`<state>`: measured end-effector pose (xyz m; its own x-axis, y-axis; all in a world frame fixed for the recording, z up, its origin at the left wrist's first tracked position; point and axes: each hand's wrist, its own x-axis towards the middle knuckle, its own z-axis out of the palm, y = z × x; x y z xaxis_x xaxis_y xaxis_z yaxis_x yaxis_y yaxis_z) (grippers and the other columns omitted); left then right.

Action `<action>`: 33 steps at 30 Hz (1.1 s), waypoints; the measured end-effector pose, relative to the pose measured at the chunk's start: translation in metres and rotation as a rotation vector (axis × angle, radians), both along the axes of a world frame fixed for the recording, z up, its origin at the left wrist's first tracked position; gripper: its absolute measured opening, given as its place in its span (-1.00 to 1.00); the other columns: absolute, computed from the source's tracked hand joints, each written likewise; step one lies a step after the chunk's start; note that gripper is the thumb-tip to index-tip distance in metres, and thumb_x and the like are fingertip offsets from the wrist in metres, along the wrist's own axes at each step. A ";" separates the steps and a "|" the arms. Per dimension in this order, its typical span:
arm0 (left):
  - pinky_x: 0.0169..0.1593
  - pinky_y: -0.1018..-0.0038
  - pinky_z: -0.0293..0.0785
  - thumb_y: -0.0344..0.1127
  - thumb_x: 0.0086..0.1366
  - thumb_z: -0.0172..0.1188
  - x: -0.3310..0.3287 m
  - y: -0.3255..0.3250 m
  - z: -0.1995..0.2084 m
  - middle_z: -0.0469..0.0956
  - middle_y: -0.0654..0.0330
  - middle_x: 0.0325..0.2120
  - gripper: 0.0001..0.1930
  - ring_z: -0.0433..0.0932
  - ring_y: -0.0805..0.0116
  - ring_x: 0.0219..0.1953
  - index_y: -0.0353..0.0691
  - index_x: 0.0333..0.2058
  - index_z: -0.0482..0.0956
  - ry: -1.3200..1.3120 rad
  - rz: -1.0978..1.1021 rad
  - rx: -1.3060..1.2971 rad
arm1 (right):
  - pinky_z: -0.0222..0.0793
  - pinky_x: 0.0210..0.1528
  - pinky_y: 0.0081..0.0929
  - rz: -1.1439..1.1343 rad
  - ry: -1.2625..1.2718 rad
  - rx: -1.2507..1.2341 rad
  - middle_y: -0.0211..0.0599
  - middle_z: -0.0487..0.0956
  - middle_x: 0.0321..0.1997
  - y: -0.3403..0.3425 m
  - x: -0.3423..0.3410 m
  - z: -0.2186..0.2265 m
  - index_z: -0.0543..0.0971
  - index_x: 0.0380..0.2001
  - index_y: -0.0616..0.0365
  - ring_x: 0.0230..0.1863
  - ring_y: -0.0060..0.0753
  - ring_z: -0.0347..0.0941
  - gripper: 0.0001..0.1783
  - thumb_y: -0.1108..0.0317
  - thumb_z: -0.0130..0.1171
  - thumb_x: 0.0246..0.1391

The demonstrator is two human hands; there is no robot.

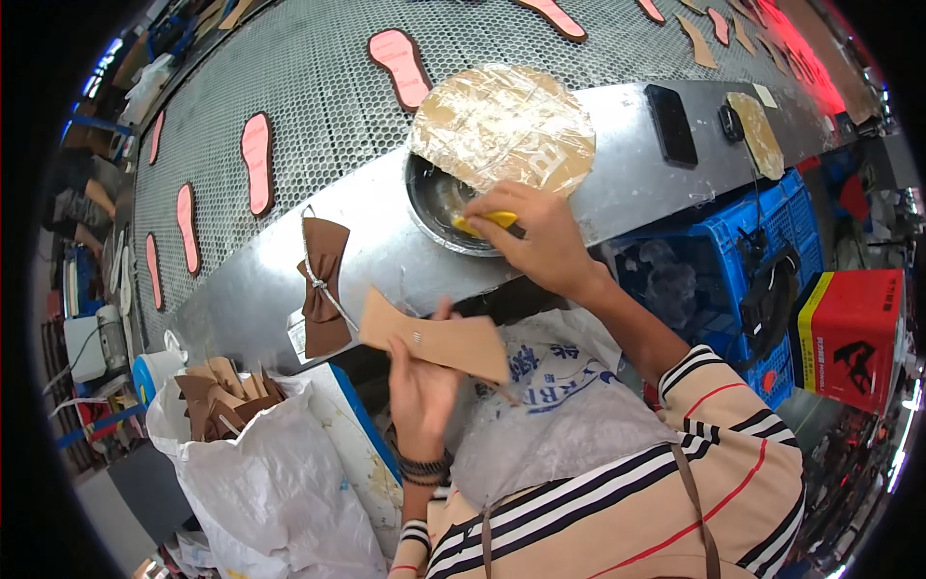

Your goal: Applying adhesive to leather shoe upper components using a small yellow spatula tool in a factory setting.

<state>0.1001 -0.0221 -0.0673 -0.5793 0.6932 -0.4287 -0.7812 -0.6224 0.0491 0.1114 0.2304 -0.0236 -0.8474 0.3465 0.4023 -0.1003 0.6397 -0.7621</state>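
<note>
Tan, leather-like and flat, the waisted piece (439, 340) is held in the air on the near side of the round bowl (424, 224), a little to its left. Whatever wet stuff the bowl holds could, I judge, drip onto that pale surface if the yellow tool (492, 223) comes away overloaded. The brown bow piece (326, 289), lying on the desk (371, 207) to the left of the bowl, might catch a stray drop too. The cardboard disc (511, 125) covers the far part of the bowl; a knock from the knuckles could shift it. A loose pinch might let the tan piece twist.

As for the hands, the left hand (422, 391) is closed to a narrow pinch, thumb on the tan piece's near edge and fingers behind it. The right hand (540, 236) is curled tightly around the yellow tool, over the bowl's right side; the tool's working end is hard to make out.
</note>
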 end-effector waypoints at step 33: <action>0.06 0.24 0.74 -0.51 0.33 0.17 -0.038 0.007 0.072 0.32 -0.03 0.21 -0.39 0.49 0.10 0.20 -0.38 0.32 0.18 0.835 -0.094 -0.717 | 0.48 -0.22 -0.41 0.370 0.098 -0.182 -0.28 0.69 -0.29 -0.008 0.018 0.055 0.73 -0.23 0.17 -0.28 -0.29 0.59 -0.81 0.48 0.42 0.04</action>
<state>0.0619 -0.0148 0.0043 -0.8317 0.4970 -0.2475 -0.3772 -0.1786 0.9087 0.1293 0.2222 0.0309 -0.8887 0.0994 0.4476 -0.3754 0.4025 -0.8349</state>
